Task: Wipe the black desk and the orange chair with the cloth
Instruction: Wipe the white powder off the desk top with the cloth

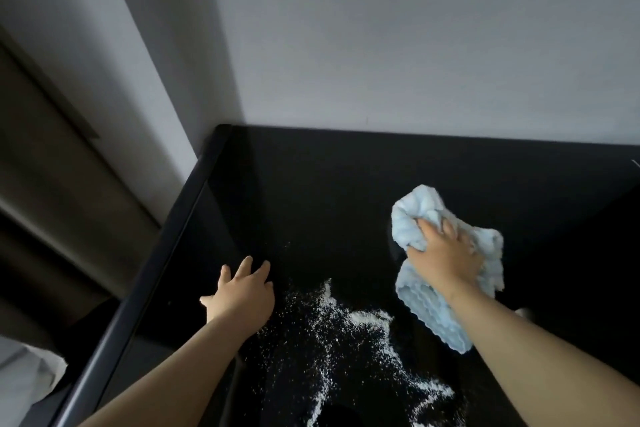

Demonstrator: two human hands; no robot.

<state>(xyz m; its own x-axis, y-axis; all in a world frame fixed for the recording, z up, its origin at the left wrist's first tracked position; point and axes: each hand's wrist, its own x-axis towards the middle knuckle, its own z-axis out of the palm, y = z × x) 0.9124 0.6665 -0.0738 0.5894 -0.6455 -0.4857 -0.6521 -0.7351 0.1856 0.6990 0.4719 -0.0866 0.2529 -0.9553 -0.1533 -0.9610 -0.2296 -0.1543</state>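
My right hand [446, 253] is clenched around the cloth [450, 263], a pale blue, fluffy thing with a ribbed, waffle-like pile. It is bunched into a lumpy wad: one rounded end bulges out past my fingers toward the wall [398, 38], and a longer flap trails back under my wrist. My fingers dig into the folds, and the wad sits down on the table [311, 191].

The table is black, smooth and glossy, with a hard flat top. Its left edge is a rounded, slightly raised rim that runs diagonally from the near left up to the back corner, where the top meets the wall. The chair does not show from here.

My left hand [242, 291] is released, fingers spread and nearly straight, palm down on the table near that left rim. It holds nothing. Whether the palm presses flat or only the fingertips touch, I cannot tell.

Between my two forearms lies spilled white powder [349, 329], fine and grainy. It is thick in a few branching, irregular streaks and thins out to loose specks toward my left hand. The cloth lies just beside its upper right edge; I cannot tell whether they touch.

The wall behind is plain, matte and light grey. To the left hangs a dull brown curtain [52, 166] in soft vertical folds, and a bit of white fabric [24, 381] shows at the lower left corner.
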